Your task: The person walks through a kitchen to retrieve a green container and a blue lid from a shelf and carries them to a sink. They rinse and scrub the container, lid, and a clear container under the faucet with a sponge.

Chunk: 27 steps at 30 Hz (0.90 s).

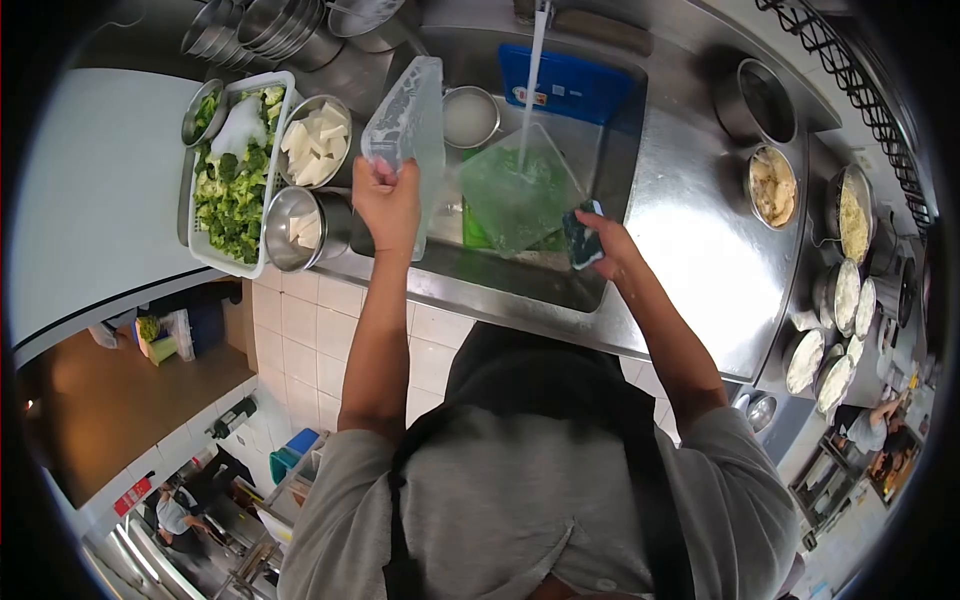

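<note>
My left hand (388,207) grips the near edge of a clear plastic container (430,125), tilted up on its side over the left of the sink, with suds on its wall. In my right hand (620,250) is a dark green scouring sponge (580,238), pinched between thumb and fingers at the sink's right side. Between my hands, a translucent square piece of plastic (515,190) lies in the sink (590,285) beneath a running stream of water (533,80). Something bright green shows under it. A round metal bowl (470,117) with cloudy liquid sits behind the container.
A blue plastic piece (565,88) leans on the sink's back wall. To the left are a white basket (285,100) of broccoli and metal bowls of white pieces (318,140). Stacked metal pots (270,30) stand behind. Several filled bowls (772,187) line the right counter (700,220).
</note>
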Each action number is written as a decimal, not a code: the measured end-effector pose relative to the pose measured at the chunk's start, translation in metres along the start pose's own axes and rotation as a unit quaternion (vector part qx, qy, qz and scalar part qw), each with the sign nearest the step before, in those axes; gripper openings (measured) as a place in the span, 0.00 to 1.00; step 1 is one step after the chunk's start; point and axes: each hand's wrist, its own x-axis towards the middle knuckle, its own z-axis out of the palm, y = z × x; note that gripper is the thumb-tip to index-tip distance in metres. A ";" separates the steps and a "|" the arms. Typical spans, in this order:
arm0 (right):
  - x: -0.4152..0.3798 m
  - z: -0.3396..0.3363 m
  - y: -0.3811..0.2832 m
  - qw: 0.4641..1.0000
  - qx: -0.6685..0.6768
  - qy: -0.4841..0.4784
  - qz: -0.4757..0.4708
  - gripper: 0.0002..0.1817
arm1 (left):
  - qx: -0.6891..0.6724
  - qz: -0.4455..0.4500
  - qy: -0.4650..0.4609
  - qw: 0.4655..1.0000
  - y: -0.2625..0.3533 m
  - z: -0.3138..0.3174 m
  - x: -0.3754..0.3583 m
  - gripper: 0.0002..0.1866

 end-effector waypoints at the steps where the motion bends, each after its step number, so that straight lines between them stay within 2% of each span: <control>1: -0.006 0.005 0.000 1.000 -0.016 0.007 0.000 0.18 | 0.042 0.015 0.008 0.999 -0.003 0.003 0.002 0.16; 3: -0.022 0.013 -0.001 0.999 -0.047 0.024 0.000 0.21 | 0.125 0.044 0.023 0.991 -0.007 0.009 0.004 0.15; 4: -0.026 0.016 -0.001 0.998 -0.049 0.024 -0.007 0.19 | 0.132 -0.006 0.004 0.991 -0.003 0.012 0.004 0.13; 7: -0.031 0.024 -0.001 0.998 -0.054 0.024 -0.017 0.16 | 0.234 0.046 -0.017 0.971 -0.027 0.021 0.014 0.16; 8: -0.032 0.025 -0.002 0.998 -0.052 0.024 -0.013 0.16 | 0.337 0.095 0.008 0.937 -0.026 0.024 0.014 0.20; 10: -0.033 0.026 0.002 0.998 -0.050 0.029 -0.015 0.16 | 0.528 0.188 0.054 0.826 -0.019 0.034 0.009 0.26; 13: -0.030 0.028 0.005 0.998 -0.050 0.029 -0.031 0.16 | 0.488 0.301 -0.144 0.807 -0.047 0.031 -0.012 0.35; 15: -0.032 0.026 0.008 0.999 -0.046 0.011 -0.026 0.16 | 0.395 0.253 -0.413 0.781 -0.120 0.036 -0.027 0.33; 17: -0.034 0.026 0.012 0.999 -0.023 0.019 0.015 0.17 | 0.427 0.123 -0.503 0.741 -0.136 0.047 -0.039 0.32; 20: -0.043 0.040 0.016 0.999 0.008 0.011 0.034 0.19 | 0.377 0.047 -0.484 0.788 -0.136 0.079 -0.044 0.33; 23: -0.051 0.043 0.026 0.998 0.025 0.029 0.039 0.18 | 0.387 -0.074 -0.352 0.849 -0.125 0.125 -0.057 0.41; 25: -0.063 0.050 0.025 0.998 0.036 0.045 0.026 0.17 | 0.465 -0.051 -0.279 0.839 -0.153 0.125 -0.053 0.47; 26: -0.065 0.039 0.029 0.999 0.030 0.028 0.019 0.23 | 0.503 -0.039 -0.240 0.829 -0.168 0.117 -0.051 0.50; 27: -0.071 0.037 0.030 0.999 0.033 0.033 0.011 0.23 | 0.470 -0.092 -0.243 0.844 -0.171 0.101 -0.041 0.51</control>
